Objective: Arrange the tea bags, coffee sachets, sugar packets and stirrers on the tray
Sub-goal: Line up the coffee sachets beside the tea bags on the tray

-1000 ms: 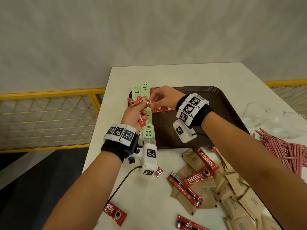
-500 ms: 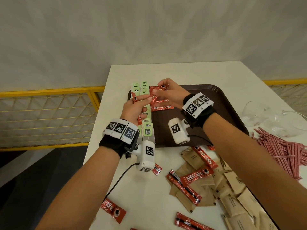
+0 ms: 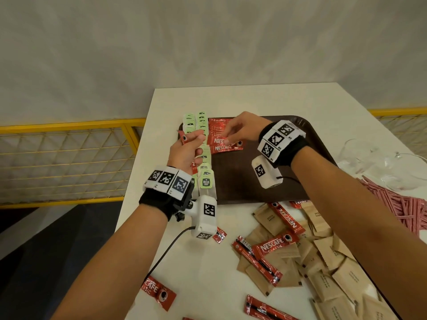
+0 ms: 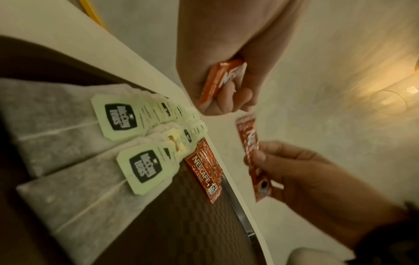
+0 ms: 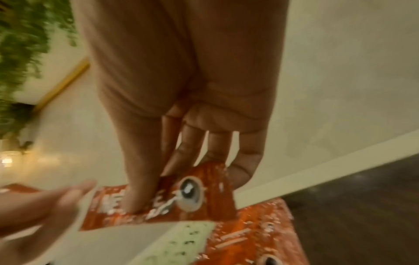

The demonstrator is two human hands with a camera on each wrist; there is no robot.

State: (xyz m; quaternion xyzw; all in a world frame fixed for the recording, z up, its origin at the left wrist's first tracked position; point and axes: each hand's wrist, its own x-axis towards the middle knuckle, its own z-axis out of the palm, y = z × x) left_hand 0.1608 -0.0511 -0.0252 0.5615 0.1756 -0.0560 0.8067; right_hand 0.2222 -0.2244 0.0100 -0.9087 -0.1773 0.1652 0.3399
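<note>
Two columns of green-tagged tea bags [image 3: 196, 122] lie along the left side of the brown tray [image 3: 242, 176]. A row of red coffee sachets [image 3: 225, 148] lies beside them. My left hand [image 3: 189, 146] hovers over the tea bags and grips a bundle of red sachets [image 4: 223, 78]. My right hand [image 3: 227, 137] pinches a single red sachet [image 5: 188, 195] just above the near end of the row. In the left wrist view this sachet [image 4: 250, 143] hangs free of the tray.
Loose red sachets [image 3: 272, 245] and a heap of brown sugar packets [image 3: 328, 280] lie on the white table in front of the tray. Pink stirrers [image 3: 392, 199] and clear glasses [image 3: 360, 155] are at the right. A yellow railing [image 3: 69, 128] runs beyond the table's left edge.
The hands were joined over the tray's left side. They have parted, and the right hand has carried one sachet off to the row while the left keeps its bundle.
</note>
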